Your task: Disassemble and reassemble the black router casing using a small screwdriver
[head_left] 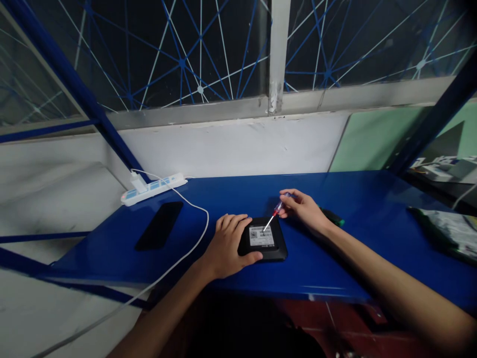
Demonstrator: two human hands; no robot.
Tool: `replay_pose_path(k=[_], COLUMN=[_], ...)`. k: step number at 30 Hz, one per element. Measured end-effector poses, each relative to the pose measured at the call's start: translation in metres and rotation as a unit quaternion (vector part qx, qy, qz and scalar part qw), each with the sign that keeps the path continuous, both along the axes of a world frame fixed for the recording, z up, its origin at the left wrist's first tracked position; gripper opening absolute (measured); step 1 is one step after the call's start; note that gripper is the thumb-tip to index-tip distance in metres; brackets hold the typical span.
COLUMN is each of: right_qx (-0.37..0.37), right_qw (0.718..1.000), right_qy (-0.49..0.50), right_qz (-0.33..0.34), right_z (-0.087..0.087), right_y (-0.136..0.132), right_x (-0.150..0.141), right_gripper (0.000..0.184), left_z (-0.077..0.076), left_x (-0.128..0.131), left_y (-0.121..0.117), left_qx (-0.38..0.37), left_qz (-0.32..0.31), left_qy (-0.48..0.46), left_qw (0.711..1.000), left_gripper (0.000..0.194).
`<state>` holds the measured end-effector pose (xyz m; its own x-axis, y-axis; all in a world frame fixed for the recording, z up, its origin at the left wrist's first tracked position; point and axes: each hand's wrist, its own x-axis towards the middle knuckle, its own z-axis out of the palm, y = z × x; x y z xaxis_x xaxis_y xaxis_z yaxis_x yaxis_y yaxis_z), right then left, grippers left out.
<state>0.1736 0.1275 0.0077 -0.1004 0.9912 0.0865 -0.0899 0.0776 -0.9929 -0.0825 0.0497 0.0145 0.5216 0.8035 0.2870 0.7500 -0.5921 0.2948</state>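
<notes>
A: Two bare hands over the glossy blue metal shelf-top [335, 258], both at one small flat black square plastic device [276, 248] near the front edge.

B: Left hand [228, 244] first: laid flat along the device's left side, fingers spread loosely over its top left corner, thumb [249, 257] hooked along the near edge. Pressing down, not lifting.

A: And the right hand [303, 208], up behind the device, pinching a thin screwdriver with a clear blue-and-red handle [278, 208]. Fingertips pressed together around the handle, thumb underneath.

B: Slanting down and to the left, that shaft. Tip landing on the white printed label [261, 236] on the device's upper face, up near the label's top right part. Touching, by the look of it, though too small to swear to.

A: Just behind the right wrist, a dark object with a green end [334, 218], mostly hidden.

B: Over to the left, well apart: a flat black rectangular phone [159, 225] lying face down or dark. Behind it, a white power strip with pale blue sockets [153, 189], white plug seated in it.

A: And a white cable [194, 248] looping from that strip, past the left forearm, off the front of the shelf.
</notes>
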Motion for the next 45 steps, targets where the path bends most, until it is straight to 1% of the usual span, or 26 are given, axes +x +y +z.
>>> replay_pose_path(k=[2, 5, 8, 10, 14, 19, 25, 33, 38, 45], right_qx=[-0.001, 0.006, 0.015, 0.019, 0.029, 0.063, 0.092, 0.095, 0.088, 0.088], right_qw=[1.000, 0.999, 0.999, 0.999, 0.999, 0.997, 0.995, 0.995, 0.995, 0.996], right_qy=[-0.015, -0.031, -0.039, -0.042, -0.040, -0.015, -0.033, -0.039, -0.038, -0.019], right_qz=[0.010, 0.007, 0.002, 0.001, -0.004, -0.036, 0.005, 0.003, 0.002, -0.002], right_z=[0.000, 0.000, 0.002, 0.002, 0.003, 0.009, 0.011, 0.010, 0.012, 0.015], right_y=[0.000, 0.000, 0.000, 0.000, -0.001, -0.004, -0.011, -0.012, -0.013, -0.014], right_x=[0.000, 0.003, 0.004, 0.003, 0.002, 0.004, -0.002, -0.001, -0.003, -0.003], right_gripper=[0.041, 0.040, 0.039, 0.039, 0.043, 0.049, 0.043, 0.043, 0.045, 0.046], left_z=[0.000, 0.001, 0.000, -0.001, -0.002, 0.001, 0.005, 0.003, 0.003, 0.002], left_x=[0.000, 0.000, 0.001, 0.001, 0.002, 0.002, 0.002, 0.002, 0.001, 0.002], left_y=[-0.001, -0.003, -0.003, -0.002, -0.001, -0.001, -0.002, -0.001, -0.002, -0.001], left_qx=[0.010, 0.023, 0.031, 0.034, 0.029, -0.001, -0.028, -0.027, -0.025, -0.021], left_qz=[-0.016, -0.049, -0.081, -0.090, -0.091, -0.095, -0.103, -0.106, -0.106, -0.094], left_qy=[0.008, 0.022, 0.043, 0.050, 0.044, 0.024, 0.007, -0.002, -0.006, -0.013], left_qw=[1.000, 0.998, 0.995, 0.994, 0.994, 0.995, 0.994, 0.994, 0.994, 0.995], left_gripper=[0.082, 0.086, 0.084, 0.080, 0.077, 0.078, 0.080, 0.083, 0.082, 0.083])
